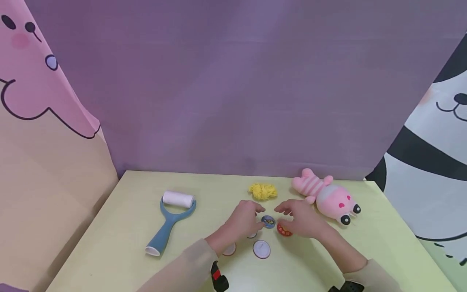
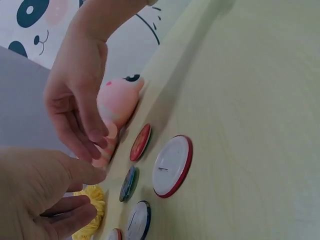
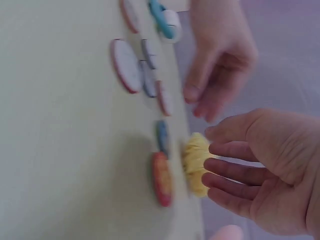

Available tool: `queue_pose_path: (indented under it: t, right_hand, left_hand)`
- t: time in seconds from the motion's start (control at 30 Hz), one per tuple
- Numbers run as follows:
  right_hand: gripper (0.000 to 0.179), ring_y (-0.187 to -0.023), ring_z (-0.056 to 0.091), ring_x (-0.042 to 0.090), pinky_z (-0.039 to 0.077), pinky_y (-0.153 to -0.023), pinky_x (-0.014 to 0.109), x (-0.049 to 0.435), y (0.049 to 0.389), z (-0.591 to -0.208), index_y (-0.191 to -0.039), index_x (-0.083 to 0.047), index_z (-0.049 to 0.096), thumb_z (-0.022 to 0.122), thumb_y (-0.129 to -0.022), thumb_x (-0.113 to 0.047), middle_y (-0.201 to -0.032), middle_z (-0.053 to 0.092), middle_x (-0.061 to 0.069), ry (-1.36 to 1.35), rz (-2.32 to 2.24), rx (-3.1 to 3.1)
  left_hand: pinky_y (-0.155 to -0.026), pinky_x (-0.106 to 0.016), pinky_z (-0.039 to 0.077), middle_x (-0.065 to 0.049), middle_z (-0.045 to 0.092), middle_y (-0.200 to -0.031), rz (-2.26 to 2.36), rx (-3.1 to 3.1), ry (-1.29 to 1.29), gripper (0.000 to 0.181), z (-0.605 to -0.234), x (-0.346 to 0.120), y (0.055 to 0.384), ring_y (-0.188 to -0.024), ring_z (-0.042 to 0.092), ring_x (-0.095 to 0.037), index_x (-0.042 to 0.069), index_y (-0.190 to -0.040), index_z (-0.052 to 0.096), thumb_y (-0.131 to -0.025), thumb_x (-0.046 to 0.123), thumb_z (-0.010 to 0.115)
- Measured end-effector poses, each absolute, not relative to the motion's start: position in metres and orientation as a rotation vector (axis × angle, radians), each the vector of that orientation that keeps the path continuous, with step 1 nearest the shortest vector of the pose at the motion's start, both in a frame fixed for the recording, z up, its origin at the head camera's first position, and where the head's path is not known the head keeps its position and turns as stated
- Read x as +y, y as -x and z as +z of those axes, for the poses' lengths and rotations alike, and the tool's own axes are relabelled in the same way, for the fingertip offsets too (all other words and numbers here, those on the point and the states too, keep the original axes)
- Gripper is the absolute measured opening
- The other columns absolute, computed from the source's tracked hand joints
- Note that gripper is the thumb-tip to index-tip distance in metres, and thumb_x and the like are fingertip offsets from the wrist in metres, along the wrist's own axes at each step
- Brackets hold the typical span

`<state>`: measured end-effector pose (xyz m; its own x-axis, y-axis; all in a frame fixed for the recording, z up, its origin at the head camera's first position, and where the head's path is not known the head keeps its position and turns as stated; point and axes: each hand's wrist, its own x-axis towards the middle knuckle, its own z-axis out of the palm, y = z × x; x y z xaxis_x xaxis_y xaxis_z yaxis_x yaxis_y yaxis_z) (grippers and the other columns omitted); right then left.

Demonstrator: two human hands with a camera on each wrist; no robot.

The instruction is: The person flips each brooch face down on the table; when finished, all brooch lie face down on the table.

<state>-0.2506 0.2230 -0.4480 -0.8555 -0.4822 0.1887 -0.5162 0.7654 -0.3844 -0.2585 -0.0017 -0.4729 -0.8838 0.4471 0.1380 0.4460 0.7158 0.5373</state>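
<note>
Smooth table (image 1: 120, 227) has round badges (image 1: 261, 249) near, woolly yarn (image 1: 263, 191) far. Left hand (image 1: 243, 220) and right hand (image 1: 302, 219) hold nothing, fingers loosely bent.

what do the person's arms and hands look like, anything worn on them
Both the left hand and right hand are bare, without gloves. The left sleeve and right sleeve are plain light beige. Below the left hand sits a black wrist device with a red patch; another black device shows at the right sleeve. No cables can be made out.
</note>
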Motion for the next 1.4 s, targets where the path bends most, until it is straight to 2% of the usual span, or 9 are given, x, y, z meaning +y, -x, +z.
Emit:
queue_pose_path:
  t: [0.1, 0.23, 0.47, 0.67, 0.8, 0.93, 1.07, 1.17, 1.4]
  right_hand:
    - [0.025, -0.090, 0.072, 0.025, 0.060, -0.079, 0.034, 0.217, 0.255, -0.460, -0.108, -0.004, 0.079, 0.082, -0.084, -0.008, -0.100, 0.079, 0.006, -0.833, 0.658, -2.850]
    - [0.024, -0.084, 0.068, 0.018, 0.057, -0.075, 0.029, 0.213, 0.260, -0.467, -0.105, -0.005, 0.080, 0.085, -0.082, -0.009, -0.094, 0.077, 0.005, -0.849, 0.670, -2.847]
    - [0.017, -0.072, 0.064, 0.007, 0.055, -0.065, 0.020, 0.216, 0.263, -0.472, -0.099, -0.004, 0.079, 0.084, -0.082, -0.004, -0.088, 0.075, 0.005, -0.881, 0.722, -2.834]
    - [0.015, -0.072, 0.068, 0.009, 0.056, -0.065, 0.018, 0.217, 0.261, -0.489, -0.098, -0.003, 0.080, 0.084, -0.083, -0.003, -0.088, 0.075, 0.004, -0.871, 0.772, -2.814]
    - [0.014, -0.071, 0.066, 0.007, 0.055, -0.063, 0.018, 0.219, 0.259, -0.495, -0.094, -0.006, 0.081, 0.084, -0.081, -0.001, -0.085, 0.075, 0.002, -0.867, 0.782, -2.776]
    - [0.013, -0.072, 0.066, 0.004, 0.055, -0.064, 0.019, 0.219, 0.261, -0.498, -0.093, -0.008, 0.082, 0.083, -0.083, -0.001, -0.085, 0.076, -0.001, -0.878, 0.819, -2.750]
    - [0.011, -0.074, 0.066, -0.001, 0.057, -0.067, 0.020, 0.220, 0.264, -0.497, -0.093, -0.012, 0.082, 0.083, -0.086, -0.004, -0.086, 0.078, -0.004, -0.859, 0.843, -2.753]
    - [0.010, -0.075, 0.065, -0.002, 0.057, -0.068, 0.021, 0.223, 0.265, -0.495, -0.096, -0.012, 0.082, 0.081, -0.088, -0.005, -0.087, 0.078, -0.005, -0.859, 0.888, -2.782]
    - [0.008, -0.084, 0.075, 0.008, 0.061, -0.079, 0.023, 0.220, 0.259, -0.486, -0.101, -0.015, 0.083, 0.079, -0.095, -0.013, -0.092, 0.082, -0.002, -0.716, 1.130, -2.788]
  left_hand:
    - [-0.086, -0.026, 0.062, -0.006, 0.081, -0.115, 0.841, 2.931, -0.729, 0.036, -0.472, 0.004, 0.266, -0.106, 0.075, -0.020, 0.006, -0.120, 0.080, -0.087, 0.017, 0.089]
    - [-0.080, -0.023, 0.060, -0.005, 0.081, -0.105, 0.827, 2.929, -0.713, 0.029, -0.472, 0.007, 0.271, -0.093, 0.072, -0.013, 0.006, -0.110, 0.083, -0.085, 0.019, 0.090]
    - [-0.066, -0.019, 0.050, 0.000, 0.078, -0.086, 0.894, 2.906, -0.771, 0.015, -0.478, 0.017, 0.275, -0.071, 0.056, -0.005, 0.007, -0.097, 0.083, -0.084, 0.012, 0.088]
    - [-0.067, -0.025, 0.051, 0.004, 0.078, -0.081, 0.782, 2.959, -0.733, 0.008, -0.488, 0.022, 0.270, -0.073, 0.063, -0.008, 0.009, -0.090, 0.084, -0.083, 0.011, 0.088]
    - [-0.063, -0.022, 0.049, 0.004, 0.079, -0.079, 0.796, 2.969, -0.767, 0.001, -0.492, 0.022, 0.268, -0.071, 0.062, -0.007, 0.008, -0.086, 0.085, -0.086, 0.009, 0.085]
    - [-0.065, -0.018, 0.053, 0.002, 0.081, -0.080, 0.829, 2.981, -0.727, 0.003, -0.495, 0.019, 0.269, -0.072, 0.066, -0.005, 0.008, -0.087, 0.087, -0.088, 0.006, 0.084]
    - [-0.072, -0.016, 0.057, 0.003, 0.083, -0.084, 0.868, 3.004, -0.698, 0.006, -0.497, 0.015, 0.272, -0.082, 0.073, -0.005, 0.011, -0.092, 0.088, -0.088, 0.007, 0.085]
    - [-0.068, -0.015, 0.056, 0.002, 0.082, -0.085, 0.978, 2.964, -0.690, 0.008, -0.498, 0.012, 0.273, -0.078, 0.071, -0.003, 0.010, -0.094, 0.087, -0.089, 0.006, 0.084]
    - [-0.067, -0.013, 0.055, 0.001, 0.082, -0.090, 1.297, 2.877, -0.663, 0.011, -0.491, 0.001, 0.266, -0.074, 0.065, 0.002, 0.008, -0.104, 0.086, -0.094, 0.010, 0.081]
